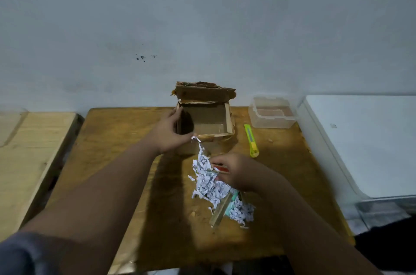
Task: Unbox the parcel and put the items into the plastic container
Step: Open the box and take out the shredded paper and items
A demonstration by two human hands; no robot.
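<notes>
An open cardboard parcel (207,121) stands at the back of the wooden table (112,162), its lid flap up and its inside looking bare. My left hand (171,132) grips the parcel's left front corner. A heap of shredded white paper (209,182) lies in front of the box, with a cardboard strip and a teal item (231,205) partly buried in it. My right hand (236,171) pinches a small red and white item (221,169) at the heap's right side. The clear plastic container (272,114) sits at the back right.
A yellow-green utility knife (251,140) lies between the parcel and the container. A white surface (360,139) adjoins the table on the right, and a pale wooden board (33,150) lies to the left. A wall stands close behind.
</notes>
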